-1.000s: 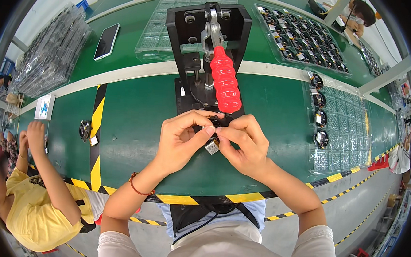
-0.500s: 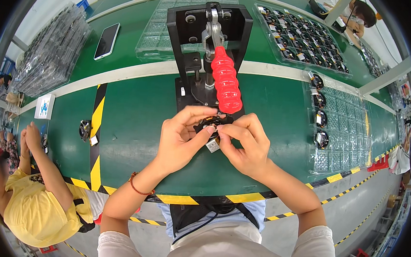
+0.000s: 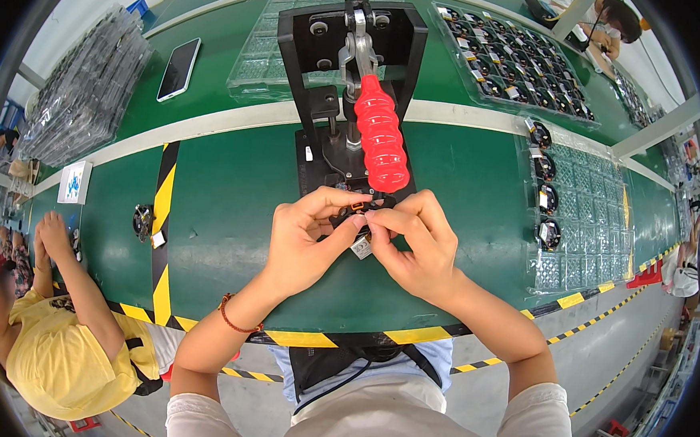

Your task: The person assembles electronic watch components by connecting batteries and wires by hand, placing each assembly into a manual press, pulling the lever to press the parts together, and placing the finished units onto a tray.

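Between my hands is a small round black assembly [image 3: 355, 207] with an orange piece on its upper face. A silver-white labelled pouch [image 3: 361, 248] hangs below it, probably wired to it. My left hand [image 3: 305, 236] grips the assembly from the left, thumb and index finger closed around its side. From the right, my right hand [image 3: 419, 247] pinches at its near edge, its fingertips meeting my left thumb. What lies in that pinch is too small to make out. Just beyond my hands stands a black toggle press [image 3: 311, 64] with a red ribbed handle [image 3: 383, 140] pointing down toward them.
At right lies a clear tray [image 3: 586, 225] with several similar assemblies along its left column. A fuller tray [image 3: 512, 64] sits behind. Further left are another assembly [image 3: 143, 222], a phone [image 3: 179, 69] and stacked clear trays [image 3: 86, 82]. A person in yellow [image 3: 78, 346] sits at left.
The assembly has tilted slightly in my fingers, so its orange piece now shows more clearly. My hands stay in nearly the same place.
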Available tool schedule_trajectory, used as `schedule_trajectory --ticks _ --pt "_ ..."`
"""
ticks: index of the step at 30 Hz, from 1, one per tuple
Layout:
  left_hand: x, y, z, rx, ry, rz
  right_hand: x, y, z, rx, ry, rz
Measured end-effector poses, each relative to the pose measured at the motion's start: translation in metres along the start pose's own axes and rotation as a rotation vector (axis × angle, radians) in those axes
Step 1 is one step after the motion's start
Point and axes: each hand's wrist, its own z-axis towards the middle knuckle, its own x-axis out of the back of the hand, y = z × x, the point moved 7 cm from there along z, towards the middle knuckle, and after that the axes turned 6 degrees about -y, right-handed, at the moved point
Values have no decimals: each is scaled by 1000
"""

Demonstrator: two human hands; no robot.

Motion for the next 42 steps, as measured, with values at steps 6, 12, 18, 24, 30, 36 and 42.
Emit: schedule_trajectory --ticks 6,12,18,24,30,36,42 --pt "1 -1 -1 -7 7 6 0 -3 1 14 4 3" --pt "1 -2 -1 32 -9 -13 0 -3 2 16 3 -6" --pt "1 0 -2 22 -2 -109 -4 -3 -1 13 -10 -2" --pt "2 -1 -2 88 -51 -160 -4 -10 1 44 -27 -8" --pt "-2 -1 -1 121 -68 -165 -4 1 1 -57 -21 82" --pt "-5 -1 -1 120 -62 -170 -2 0 1 -31 -20 71" --pt "-3 -1 -1 91 -44 -153 -5 0 0 -11 -24 66"
